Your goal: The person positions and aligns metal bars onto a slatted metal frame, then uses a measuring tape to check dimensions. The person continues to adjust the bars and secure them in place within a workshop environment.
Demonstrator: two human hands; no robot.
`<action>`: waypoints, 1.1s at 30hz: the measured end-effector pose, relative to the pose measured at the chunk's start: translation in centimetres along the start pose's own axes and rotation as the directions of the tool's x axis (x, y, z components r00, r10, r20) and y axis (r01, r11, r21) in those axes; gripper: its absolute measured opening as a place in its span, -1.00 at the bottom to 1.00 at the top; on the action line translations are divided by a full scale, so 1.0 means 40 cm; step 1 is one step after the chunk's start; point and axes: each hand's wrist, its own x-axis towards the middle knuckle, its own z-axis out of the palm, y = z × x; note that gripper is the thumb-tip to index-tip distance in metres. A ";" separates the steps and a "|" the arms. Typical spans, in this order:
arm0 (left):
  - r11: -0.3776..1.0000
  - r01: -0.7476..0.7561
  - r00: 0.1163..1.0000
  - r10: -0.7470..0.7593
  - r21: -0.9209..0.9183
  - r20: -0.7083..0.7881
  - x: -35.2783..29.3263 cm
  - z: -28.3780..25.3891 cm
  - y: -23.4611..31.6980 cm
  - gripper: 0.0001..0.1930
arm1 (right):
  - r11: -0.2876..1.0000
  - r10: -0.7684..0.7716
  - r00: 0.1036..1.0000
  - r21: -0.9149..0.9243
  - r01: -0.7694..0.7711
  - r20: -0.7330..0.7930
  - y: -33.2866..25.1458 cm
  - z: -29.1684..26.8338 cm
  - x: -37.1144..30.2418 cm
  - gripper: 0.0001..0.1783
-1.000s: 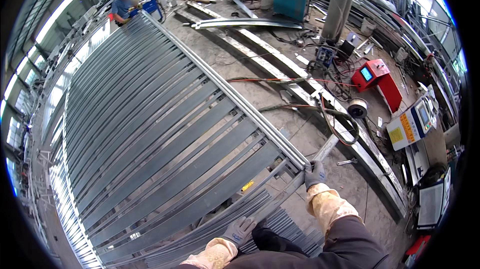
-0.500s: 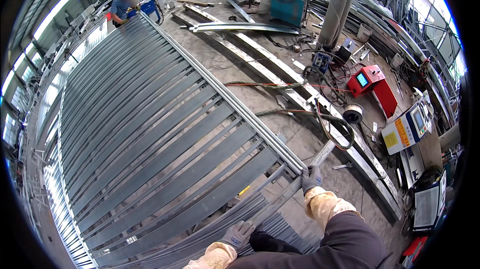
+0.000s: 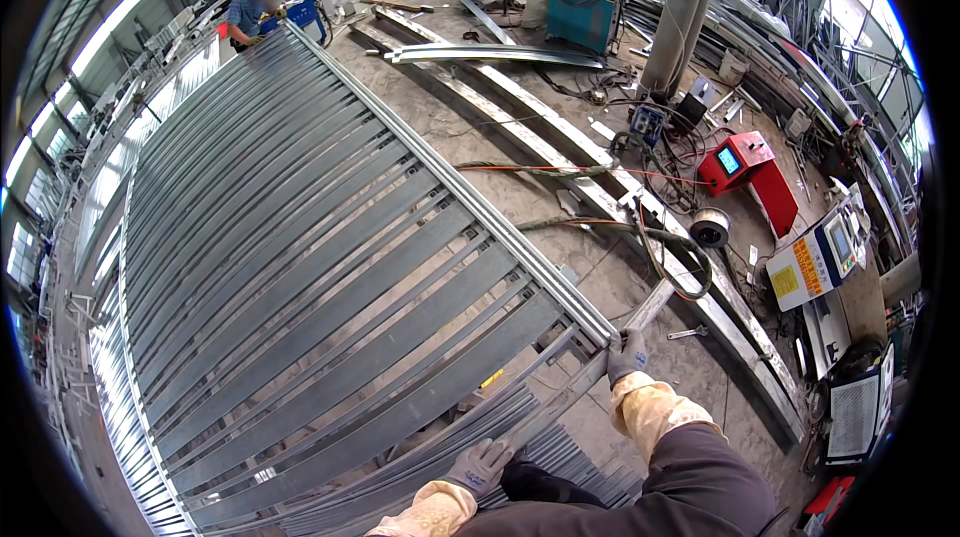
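A large slatted metal panel [image 3: 330, 287], made of many long grey strips across two side rails, stretches away in front of me. My right hand [image 3: 628, 354], in a grey glove, is closed around the near end of the panel's right metal rail [image 3: 505, 227]. Gloved the same way, my left hand [image 3: 481, 464] lies with fingers stretched out on a grey metal bar [image 3: 550, 412] at the panel's near edge. Below that bar, more thin grey strips [image 3: 575, 462] lie side by side. Pale cuffs cover both my wrists.
A person in blue [image 3: 250, 12] stands at the panel's far end. Right of the panel, long steel beams [image 3: 560, 137] lie on the floor, with cables, a wire spool [image 3: 710, 227], a wrench [image 3: 688, 333], a red machine [image 3: 745, 172], a control box [image 3: 812, 259] and gas cylinders [image 3: 672, 27].
The whole view has shifted slightly. Both my hands keep their places on the metal.
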 end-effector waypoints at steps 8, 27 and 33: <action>1.000 -0.015 1.000 0.015 -0.024 -0.007 0.003 -0.008 -0.003 -0.40 | 0.997 0.031 0.997 -0.075 -0.026 0.068 0.008 0.000 0.004 -0.73; 1.000 -0.005 1.000 0.005 -0.007 0.008 0.000 -0.003 0.000 -0.40 | 0.999 0.002 0.999 -0.033 -0.001 0.033 0.021 0.011 0.003 -0.75; 1.000 0.008 0.999 -0.008 -0.002 0.054 -0.005 0.005 -0.001 -0.41 | 0.998 -0.009 0.999 -0.055 0.011 0.034 0.018 0.011 0.003 -0.75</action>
